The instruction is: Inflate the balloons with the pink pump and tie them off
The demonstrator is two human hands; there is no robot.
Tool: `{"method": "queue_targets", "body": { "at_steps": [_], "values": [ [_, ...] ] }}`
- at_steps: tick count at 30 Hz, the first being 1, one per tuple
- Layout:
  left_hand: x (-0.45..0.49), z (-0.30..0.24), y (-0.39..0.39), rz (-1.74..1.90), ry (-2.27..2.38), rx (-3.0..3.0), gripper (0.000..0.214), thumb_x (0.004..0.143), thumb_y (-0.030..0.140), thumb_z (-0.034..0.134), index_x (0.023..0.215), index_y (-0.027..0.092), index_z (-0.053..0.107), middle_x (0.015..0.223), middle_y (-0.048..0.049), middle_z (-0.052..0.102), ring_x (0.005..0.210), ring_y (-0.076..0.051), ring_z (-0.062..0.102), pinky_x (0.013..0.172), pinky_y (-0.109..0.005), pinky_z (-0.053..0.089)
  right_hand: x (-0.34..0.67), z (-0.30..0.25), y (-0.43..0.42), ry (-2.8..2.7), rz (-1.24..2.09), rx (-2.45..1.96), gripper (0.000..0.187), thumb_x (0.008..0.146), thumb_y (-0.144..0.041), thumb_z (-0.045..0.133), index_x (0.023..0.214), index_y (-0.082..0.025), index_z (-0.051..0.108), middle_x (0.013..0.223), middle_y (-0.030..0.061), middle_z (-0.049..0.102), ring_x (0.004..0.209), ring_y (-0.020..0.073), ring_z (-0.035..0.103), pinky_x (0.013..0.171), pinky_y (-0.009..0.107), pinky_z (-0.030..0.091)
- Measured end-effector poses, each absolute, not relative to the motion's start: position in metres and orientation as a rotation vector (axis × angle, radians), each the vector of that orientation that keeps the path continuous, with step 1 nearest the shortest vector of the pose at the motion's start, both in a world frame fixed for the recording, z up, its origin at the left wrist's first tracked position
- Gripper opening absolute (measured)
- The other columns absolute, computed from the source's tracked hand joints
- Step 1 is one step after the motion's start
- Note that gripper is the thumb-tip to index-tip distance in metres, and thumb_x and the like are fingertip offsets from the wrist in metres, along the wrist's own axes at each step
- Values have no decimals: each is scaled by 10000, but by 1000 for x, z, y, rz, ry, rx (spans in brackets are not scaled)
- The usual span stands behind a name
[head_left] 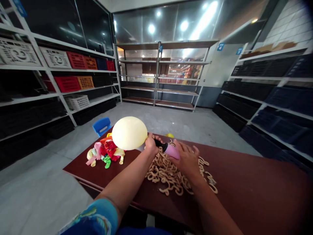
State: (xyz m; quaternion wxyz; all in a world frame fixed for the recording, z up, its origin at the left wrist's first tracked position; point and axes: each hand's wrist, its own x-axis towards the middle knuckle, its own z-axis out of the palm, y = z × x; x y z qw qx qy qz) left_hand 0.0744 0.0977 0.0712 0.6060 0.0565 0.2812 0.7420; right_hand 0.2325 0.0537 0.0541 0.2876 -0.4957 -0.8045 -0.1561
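My left hand (151, 144) is closed around the neck of an inflated pale yellow balloon (129, 133), at the black end of a pink balloon pump (172, 151). My right hand (187, 158) grips the pump's pink body, its fingers partly spread over the top. The join between balloon and pump is hidden by my left fingers. Beneath both hands lies a heap of tan, curled, ring-like pieces (162, 171), whose kind I cannot make out. Left of my left arm, several limp balloons (107, 150) in red, pink, green and cream lie in a loose pile.
The dark red-brown table (244, 176) extends to the right. A blue chair (101, 126) stands past its left corner, and something yellow (169, 135) shows behind the far edge. Shelves with crates (70, 84) line the left wall; a metal rack (156, 75) stands at the back.
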Motion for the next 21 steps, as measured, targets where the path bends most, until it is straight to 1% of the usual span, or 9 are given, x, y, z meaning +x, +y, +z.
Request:
{"method": "queue_targets", "body": {
  "at_steps": [2,4,7,10,12,14,16,19,21],
  "values": [
    [87,67,91,1703,635,143,336,818,316,462,566,193,276,460,40,340,413,-98,408,484,-243,392,225,53,49,-2257,-350,-1208,602,803,-420,527,1352,-239,357,1266,94,515,1087,239,472,951,406,266],
    [97,63,87,1698,632,145,353,815,301,478,551,188,273,454,42,348,420,-87,408,529,-240,413,219,50,46,-2297,-309,-1174,542,836,-352,488,1348,-225,366,1275,89,509,1087,222,473,917,360,318],
    [103,59,87,1668,695,168,338,813,276,475,536,181,306,461,30,396,448,-88,446,571,-242,431,216,47,44,-2298,-304,-1225,436,852,-328,457,1271,-205,459,1238,98,532,1053,228,483,898,361,340],
    [92,60,95,1693,749,192,294,806,256,475,551,173,356,498,16,458,501,-96,513,607,-244,447,221,52,43,-2325,-302,-1284,377,850,-336,461,1203,-211,504,1205,94,545,1025,229,490,875,359,352],
    [78,61,101,1747,808,188,271,820,251,442,571,170,371,529,7,499,514,-95,538,576,-227,440,230,57,45,-2319,-300,-1373,337,849,-341,464,1157,-218,523,1144,87,568,989,225,505,846,349,363],
    [64,62,105,1782,964,219,289,839,261,401,569,173,346,528,1,514,475,-86,524,502,-201,407,241,58,52,-2237,-303,-1568,299,849,-352,463,1101,-211,542,1065,89,585,930,223,530,799,343,375],
    [55,61,104,1694,1080,328,322,844,305,387,557,182,308,463,14,457,409,-80,475,414,-180,338,253,54,62,-2091,-275,-1836,303,846,-373,466,1072,-189,550,1029,112,584,876,225,553,750,342,383],
    [56,56,93,1480,1117,559,317,790,293,468,549,191,289,404,43,354,346,-71,402,335,-157,202,266,41,77,-1998,-141,-2107,345,832,-397,486,1065,-152,556,1031,155,583,884,249,569,736,358,388],
    [63,52,84,1304,1098,683,291,739,242,513,539,191,307,395,43,343,323,-70,378,316,-156,136,268,33,82,-2026,-76,-2148,374,821,-400,500,1075,-132,558,1039,177,589,927,277,559,766,392,383]
  ]
}}
